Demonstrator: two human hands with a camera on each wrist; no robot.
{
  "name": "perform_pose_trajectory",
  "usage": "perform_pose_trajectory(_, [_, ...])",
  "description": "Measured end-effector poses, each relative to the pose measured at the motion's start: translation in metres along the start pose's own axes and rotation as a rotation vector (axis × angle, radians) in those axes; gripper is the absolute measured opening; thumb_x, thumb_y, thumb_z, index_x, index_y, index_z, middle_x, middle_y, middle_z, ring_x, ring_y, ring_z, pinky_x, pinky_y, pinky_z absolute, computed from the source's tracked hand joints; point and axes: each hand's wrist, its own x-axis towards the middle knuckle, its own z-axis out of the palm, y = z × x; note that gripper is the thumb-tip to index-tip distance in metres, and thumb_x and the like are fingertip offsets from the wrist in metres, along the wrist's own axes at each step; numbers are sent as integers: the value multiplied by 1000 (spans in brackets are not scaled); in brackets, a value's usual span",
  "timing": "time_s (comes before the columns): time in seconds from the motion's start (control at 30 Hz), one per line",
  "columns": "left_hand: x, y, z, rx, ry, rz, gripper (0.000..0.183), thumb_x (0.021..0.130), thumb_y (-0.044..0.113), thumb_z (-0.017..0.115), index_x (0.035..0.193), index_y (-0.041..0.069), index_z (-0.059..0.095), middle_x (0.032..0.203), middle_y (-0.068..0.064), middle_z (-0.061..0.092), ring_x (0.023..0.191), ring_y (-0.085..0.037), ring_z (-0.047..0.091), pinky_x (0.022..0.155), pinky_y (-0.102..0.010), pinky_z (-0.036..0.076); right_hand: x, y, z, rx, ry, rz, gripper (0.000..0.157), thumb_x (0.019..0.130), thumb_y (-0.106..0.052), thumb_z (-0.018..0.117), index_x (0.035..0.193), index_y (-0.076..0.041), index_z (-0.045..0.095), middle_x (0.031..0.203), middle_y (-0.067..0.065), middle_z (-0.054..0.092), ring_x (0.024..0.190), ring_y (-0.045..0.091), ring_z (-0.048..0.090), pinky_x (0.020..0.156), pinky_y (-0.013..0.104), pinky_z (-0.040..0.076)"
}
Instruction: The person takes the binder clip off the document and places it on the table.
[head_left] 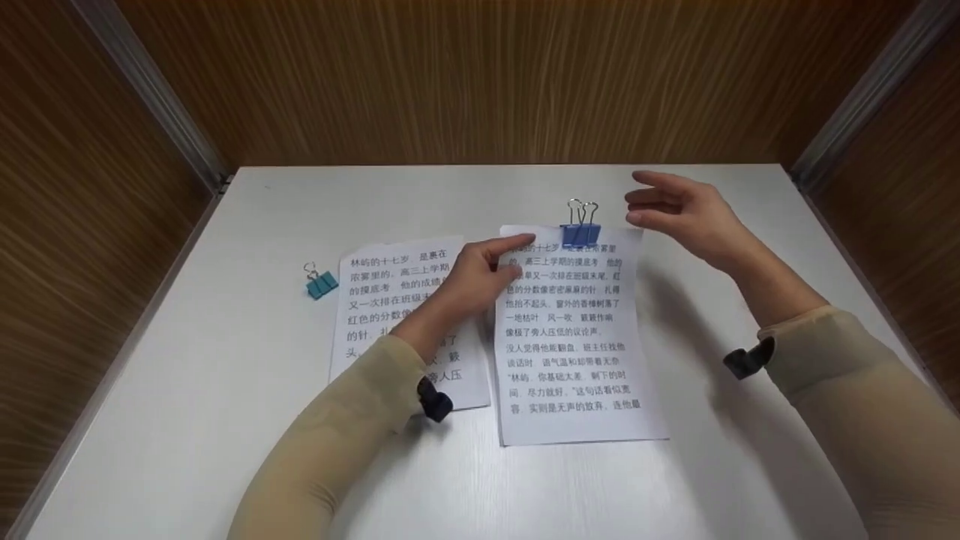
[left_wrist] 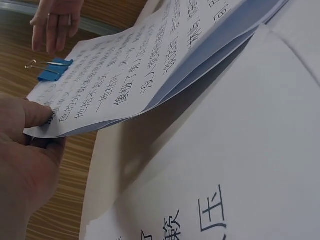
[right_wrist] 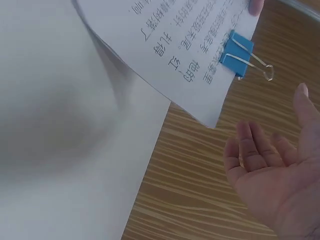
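Observation:
A stack of printed sheets (head_left: 574, 352) lies right of centre on the white table, and a blue binder clip (head_left: 580, 232) is clamped on its top edge. My left hand (head_left: 504, 259) pinches the stack's top-left corner, which is lifted off the table. The left wrist view shows a finger (left_wrist: 30, 115) on top of that corner and the other fingers beneath it. My right hand (head_left: 646, 199) hovers open just right of the clip and holds nothing. In the right wrist view its bare palm (right_wrist: 272, 182) faces the blue clip (right_wrist: 236, 54).
A second printed stack (head_left: 375, 300) lies to the left, partly under my left forearm. A small teal binder clip (head_left: 322, 284) sits on the table (head_left: 225, 420) beside it. Wooden walls (head_left: 480, 75) close in the back and both sides.

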Motion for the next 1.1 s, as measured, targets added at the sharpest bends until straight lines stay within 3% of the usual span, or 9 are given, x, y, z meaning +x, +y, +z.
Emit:
perform_pose_trajectory(0.23, [-6,6,8,-55,-29,4,52,103,0,63,145,31,67,119,2,77,95,-26,78,80,-36,64,16,-3,-1,39,-101,-5,68,99,-33,78,159,-14,51,148,12,63,134,22,61,109,27,48])
perform_pose_trajectory(0.5, [-8,8,9,-53,-45,28,51,103,1,64,146,27,67,119,0,78,96,-25,78,80,-36,64,22,-9,0,63,-221,0,65,101,-34,75,158,-14,51,149,12,62,134,22,61,120,49,39])
perform_pose_trajectory(0.77, [-8,9,8,-69,-72,48,50,104,-1,62,148,23,65,125,-4,76,99,-25,78,83,-37,64,26,-14,0,109,-271,-25,58,104,-24,72,157,-9,53,146,14,64,129,16,65,106,23,49])
perform_pose_trajectory(1.1, [-7,8,7,-70,-75,65,49,105,0,61,148,22,65,129,-2,75,101,-24,78,82,-34,64,27,-21,2,107,-271,-29,61,102,-29,75,157,-13,54,145,12,65,129,20,65,106,24,49])
